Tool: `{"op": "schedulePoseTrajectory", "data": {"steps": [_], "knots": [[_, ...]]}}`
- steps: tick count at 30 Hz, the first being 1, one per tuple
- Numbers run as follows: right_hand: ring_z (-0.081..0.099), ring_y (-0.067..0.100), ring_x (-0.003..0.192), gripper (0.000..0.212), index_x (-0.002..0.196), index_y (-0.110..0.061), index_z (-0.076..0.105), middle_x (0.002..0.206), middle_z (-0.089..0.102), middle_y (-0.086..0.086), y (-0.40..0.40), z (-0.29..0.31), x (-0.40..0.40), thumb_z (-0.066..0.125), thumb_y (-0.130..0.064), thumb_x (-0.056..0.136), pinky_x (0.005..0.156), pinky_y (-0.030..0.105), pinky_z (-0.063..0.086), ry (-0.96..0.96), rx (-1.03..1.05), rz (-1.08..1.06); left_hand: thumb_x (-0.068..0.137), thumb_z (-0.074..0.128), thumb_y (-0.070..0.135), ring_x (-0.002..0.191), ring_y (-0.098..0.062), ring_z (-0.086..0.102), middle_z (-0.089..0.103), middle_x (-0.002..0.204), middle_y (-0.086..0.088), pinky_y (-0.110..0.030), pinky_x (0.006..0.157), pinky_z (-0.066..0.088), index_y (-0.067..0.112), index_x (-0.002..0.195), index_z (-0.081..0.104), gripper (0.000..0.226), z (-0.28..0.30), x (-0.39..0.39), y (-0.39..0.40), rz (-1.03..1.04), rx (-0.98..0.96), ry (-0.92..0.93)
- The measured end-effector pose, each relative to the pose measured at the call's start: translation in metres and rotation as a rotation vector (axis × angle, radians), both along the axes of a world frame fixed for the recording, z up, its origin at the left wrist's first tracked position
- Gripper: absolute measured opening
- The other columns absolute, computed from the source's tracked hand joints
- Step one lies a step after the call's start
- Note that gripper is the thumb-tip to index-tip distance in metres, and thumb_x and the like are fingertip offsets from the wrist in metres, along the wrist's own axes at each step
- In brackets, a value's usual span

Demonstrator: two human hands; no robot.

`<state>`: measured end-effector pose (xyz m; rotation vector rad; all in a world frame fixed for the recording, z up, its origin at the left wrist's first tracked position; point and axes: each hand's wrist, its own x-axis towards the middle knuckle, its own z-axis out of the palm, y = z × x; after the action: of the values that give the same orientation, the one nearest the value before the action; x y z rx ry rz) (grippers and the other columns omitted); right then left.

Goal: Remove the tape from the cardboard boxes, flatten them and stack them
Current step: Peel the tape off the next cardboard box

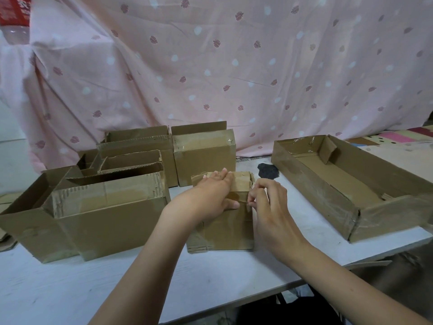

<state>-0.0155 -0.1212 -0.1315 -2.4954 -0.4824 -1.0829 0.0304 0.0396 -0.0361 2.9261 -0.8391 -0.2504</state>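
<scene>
A white counter runs across the foreground, with a dark patch on its surface near the far edge. Behind it hangs a pink cloth printed with dark red leaves and pale dots. A red label shows at top left. A patterned mat lies at far right.

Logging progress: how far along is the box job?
Early. Done: no flattened stack visible. In hand: left hand presses the small box; right hand pinches at its tape. Left: upright boxes at left, taped box behind, long tray box.
</scene>
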Motion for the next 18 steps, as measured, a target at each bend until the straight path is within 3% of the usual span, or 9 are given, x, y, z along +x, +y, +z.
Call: {"op": "schedulePoseTrajectory", "data": {"steps": [3, 5, 8, 13, 16, 18], "knots": [[0.048, 0.029, 0.114, 0.023, 0.115, -0.011, 0.052, 0.123, 0.047, 0.011, -0.007, -0.008, -0.003, 0.044, -0.007, 0.094, 0.095, 0.044, 0.048, 0.026, 0.038, 0.014, 0.101, 0.051, 0.039, 0.153, -0.026, -0.001, -0.005, 0.166, -0.010, -0.040, 0.124, 0.004, 0.010, 0.158, 0.000, 0.082, 0.003, -0.001, 0.003, -0.010, -0.014, 0.008], [0.047, 0.026, 0.110, 0.020, 0.109, -0.015, 0.044, 0.122, 0.043, 0.007, -0.012, -0.007, -0.004, 0.042, -0.004, 0.092, 0.094, 0.031, 0.046, 0.039, 0.111, 0.107, 0.100, 0.052, 0.039, 0.153, -0.025, 0.000, -0.004, 0.166, -0.009, -0.038, 0.124, 0.004, 0.011, 0.158, 0.001, 0.082, 0.004, -0.001, 0.008, -0.022, -0.025, 0.011], [0.052, 0.019, 0.108, 0.026, 0.101, -0.018, 0.041, 0.112, 0.047, 0.000, -0.015, 0.001, -0.010, 0.036, 0.007, 0.094, 0.092, 0.017, 0.042, 0.056, 0.410, 0.170, 0.095, 0.057, 0.050, 0.153, -0.022, 0.004, 0.000, 0.166, -0.006, -0.037, 0.124, 0.005, 0.014, 0.159, 0.005, 0.090, 0.002, 0.000, 0.013, -0.031, -0.053, -0.002], [0.064, 0.011, 0.097, 0.019, 0.098, -0.017, 0.046, 0.097, 0.061, -0.008, -0.014, 0.016, -0.011, 0.041, 0.001, 0.102, 0.085, 0.021, 0.047, 0.149, 0.658, 0.110, 0.079, 0.055, 0.076, 0.147, -0.022, 0.028, 0.028, 0.161, -0.004, -0.040, 0.120, 0.023, 0.017, 0.154, 0.029, 0.099, -0.008, -0.011, 0.008, 0.062, -0.190, -0.132], [0.068, 0.013, 0.090, 0.017, 0.097, -0.022, 0.046, 0.088, 0.063, -0.012, -0.011, 0.023, -0.007, 0.040, -0.008, 0.105, 0.087, 0.031, 0.050, 0.234, 0.796, 0.089, 0.069, 0.047, 0.083, 0.120, -0.024, 0.054, 0.059, 0.131, -0.002, -0.040, 0.100, 0.046, 0.019, 0.132, 0.050, 0.090, -0.015, -0.017, -0.001, 0.155, -0.238, -0.274], [0.069, 0.016, 0.086, 0.014, 0.096, -0.021, 0.048, 0.086, 0.064, -0.006, -0.009, 0.025, -0.005, 0.043, -0.011, 0.105, 0.089, 0.040, 0.052, 0.325, 0.880, 0.106, 0.066, 0.042, 0.078, 0.108, -0.023, 0.056, 0.062, 0.116, -0.001, -0.039, 0.093, 0.048, 0.019, 0.121, 0.051, 0.081, -0.018, -0.018, -0.003, 0.161, -0.244, -0.297]]}}
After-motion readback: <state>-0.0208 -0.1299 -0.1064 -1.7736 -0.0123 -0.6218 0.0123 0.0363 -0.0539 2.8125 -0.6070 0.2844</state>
